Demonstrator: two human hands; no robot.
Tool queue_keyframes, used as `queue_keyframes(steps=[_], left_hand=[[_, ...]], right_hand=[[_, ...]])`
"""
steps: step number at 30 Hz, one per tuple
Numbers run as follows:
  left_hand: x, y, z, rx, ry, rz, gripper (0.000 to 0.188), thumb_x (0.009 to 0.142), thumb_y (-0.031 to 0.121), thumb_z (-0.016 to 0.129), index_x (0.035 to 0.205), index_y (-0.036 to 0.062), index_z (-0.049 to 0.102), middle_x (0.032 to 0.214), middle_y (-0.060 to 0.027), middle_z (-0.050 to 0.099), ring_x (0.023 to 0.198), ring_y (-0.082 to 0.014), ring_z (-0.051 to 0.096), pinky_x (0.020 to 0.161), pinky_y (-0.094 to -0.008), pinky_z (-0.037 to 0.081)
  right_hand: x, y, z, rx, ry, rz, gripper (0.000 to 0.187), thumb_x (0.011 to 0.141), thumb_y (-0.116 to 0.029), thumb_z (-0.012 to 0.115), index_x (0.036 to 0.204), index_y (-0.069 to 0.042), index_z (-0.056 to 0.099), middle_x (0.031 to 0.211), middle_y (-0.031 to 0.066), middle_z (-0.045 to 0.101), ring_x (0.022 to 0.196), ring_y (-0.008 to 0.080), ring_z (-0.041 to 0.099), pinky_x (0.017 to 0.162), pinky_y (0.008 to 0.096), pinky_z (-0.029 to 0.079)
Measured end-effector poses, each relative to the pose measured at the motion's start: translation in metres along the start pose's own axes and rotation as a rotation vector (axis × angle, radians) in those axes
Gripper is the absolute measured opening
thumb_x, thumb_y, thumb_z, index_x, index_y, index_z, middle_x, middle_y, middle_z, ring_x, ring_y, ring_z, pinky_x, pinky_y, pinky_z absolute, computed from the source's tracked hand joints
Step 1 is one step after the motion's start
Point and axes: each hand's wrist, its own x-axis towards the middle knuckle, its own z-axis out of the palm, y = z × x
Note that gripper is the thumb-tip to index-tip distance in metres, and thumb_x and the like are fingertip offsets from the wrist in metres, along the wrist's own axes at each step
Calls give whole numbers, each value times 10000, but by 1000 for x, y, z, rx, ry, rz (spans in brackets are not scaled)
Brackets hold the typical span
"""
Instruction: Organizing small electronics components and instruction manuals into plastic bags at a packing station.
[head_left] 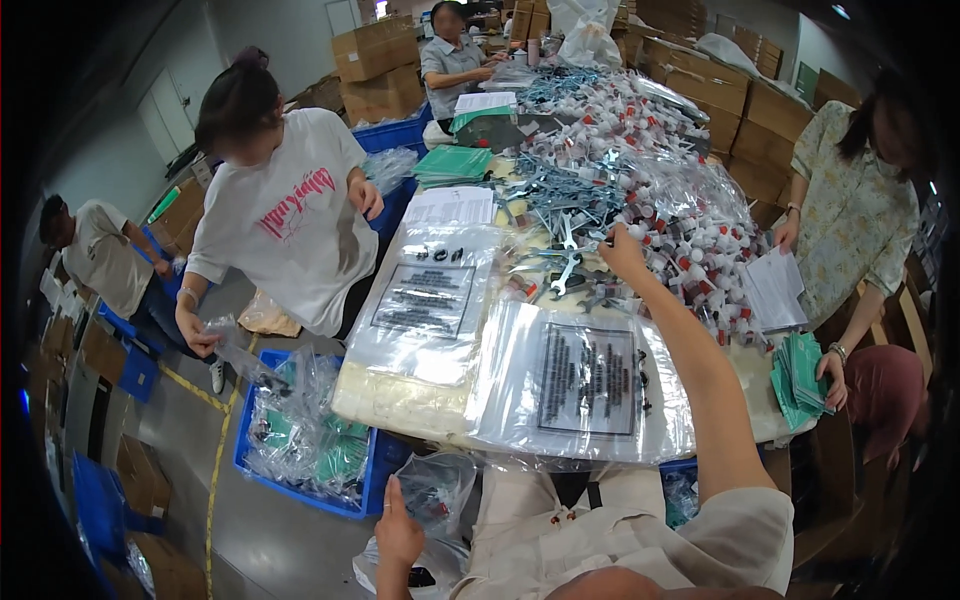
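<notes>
My left hand [400,530] is low by the table's front edge, closed on the rim of a clear plastic bag [440,490]. Small parts show through the bag's film. My right hand [625,255] reaches across the table to the heap, its fingers drawn together. What they pinch, if anything, is too small to make out. Close to those fingers lie silver open-end wrenches [567,272]. Right of the hand spreads a pile of small white-and-red bottles [690,250]. Below my right forearm lies a stack of clear printed bags [590,375].
A second stack of printed bags [430,300] lies to the left, with paper sheets [450,205] and green packets [453,163] beyond. A blue crate [300,490] of filled bags stands on the floor. Co-workers stand left and right; one hand at right rests on green packets [797,380].
</notes>
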Motion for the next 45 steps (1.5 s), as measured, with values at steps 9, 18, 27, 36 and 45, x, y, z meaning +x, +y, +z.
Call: queue_keyframes(steps=[9, 18, 27, 36, 45], left_hand=[[-1, -3, -14, 38, 92, 18, 739, 688, -54, 456, 1393, 12, 248, 1418, -189, 345, 1043, -427, 528, 788, -471, 475], [1, 7, -36, 39, 146, 25, 720, 688, -71, 477, 1374, 12, 274, 1444, -144, 317, 1022, -390, 545, 714, -454, 492], [-5, 7, -41, 26, 150, 45, 715, 692, -72, 493, 1370, 16, 283, 1450, -135, 310, 932, -402, 576, 676, -459, 490], [-6, 36, -48, -44, 2, 11, 751, 671, -103, 450, 1387, 39, 270, 1453, -127, 306, 1059, -398, 517, 772, -444, 478], [-24, 42, -80, -188, 9, 156, 761, 661, -128, 399, 1393, 54, 295, 1435, -123, 346, 1200, -367, 443, 879, -402, 454]], right_hand=[[-26, -38, 1, -286, -397, -550, 262, 713, -289, 654, 915, -122, 633, 854, 117, 656, 823, 324, 626, 718, 438, 483], [-20, -50, 2, -597, -532, -514, 345, 723, -326, 639, 866, -12, 637, 839, 181, 646, 820, 355, 620, 726, 451, 488], [-21, -113, -78, -229, -947, -305, 308, 738, -304, 674, 738, 4, 664, 567, 71, 593, 449, 123, 526, 431, 258, 412], [-255, -254, -6, 84, -1283, -1005, 295, 736, -284, 647, 832, -6, 654, 746, 197, 623, 738, 357, 616, 684, 432, 482], [-301, -253, 15, 495, -1250, -1151, 473, 820, -354, 630, 1096, 23, 557, 1058, 204, 574, 949, 390, 571, 817, 428, 469]])
